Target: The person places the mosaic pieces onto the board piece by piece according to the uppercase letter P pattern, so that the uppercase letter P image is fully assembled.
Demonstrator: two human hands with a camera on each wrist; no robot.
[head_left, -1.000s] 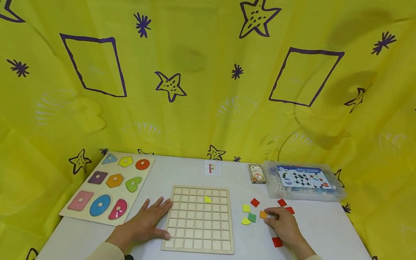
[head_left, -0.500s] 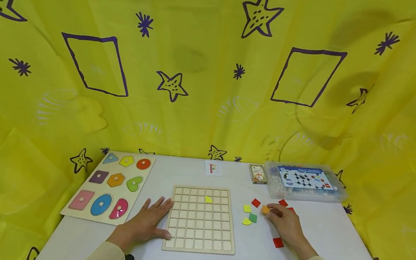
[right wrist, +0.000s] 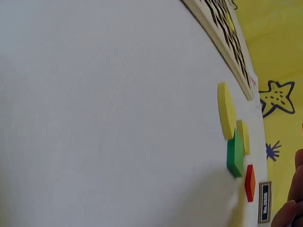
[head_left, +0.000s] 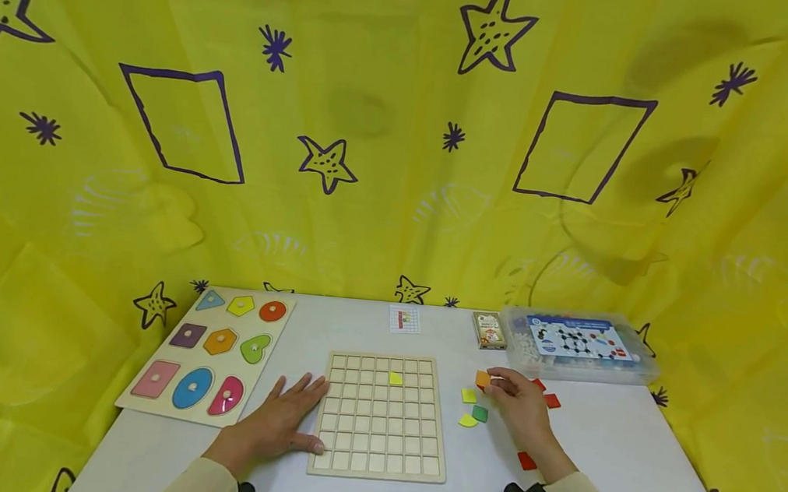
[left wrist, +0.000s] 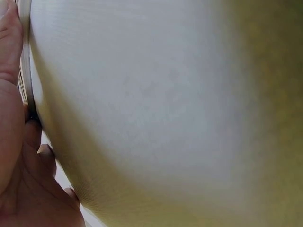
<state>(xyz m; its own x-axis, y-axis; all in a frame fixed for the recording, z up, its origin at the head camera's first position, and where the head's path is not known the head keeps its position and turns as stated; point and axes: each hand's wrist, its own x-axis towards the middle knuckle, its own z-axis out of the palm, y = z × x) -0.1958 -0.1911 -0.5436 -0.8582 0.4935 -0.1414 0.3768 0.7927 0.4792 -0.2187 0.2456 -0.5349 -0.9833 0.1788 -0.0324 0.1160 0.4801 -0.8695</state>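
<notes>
Between the thumb and fingers of my right hand (head_left: 519, 407) is a small orange square tile (head_left: 483, 379), raised above the table. My left hand (head_left: 280, 418) lies with fingers spread, its fingertips and thumb touching the left edge of a wooden grid board (head_left: 376, 473). One yellow quarter-round tile (head_left: 396, 378) sits in a cell of the board's upper part. Right of the board lie a yellow square tile (head_left: 468, 395), a green tile (right wrist: 235, 155) and a yellow rounded tile (right wrist: 226, 111). Red tiles (head_left: 552, 401) lie around the right hand; one is partly hidden behind the orange tile.
A shape puzzle board (head_left: 208, 355) with knobbed pieces lies on the left. At the back are a small printed card (head_left: 405, 320), a small box (head_left: 489, 330) and a clear plastic case (head_left: 578, 346). A yellow curtain (head_left: 367, 236) hangs behind the table.
My right hand has lifted the orange tile off the table and carried it left and away from me, over a red tile. The left hand stays at the board's edge.
</notes>
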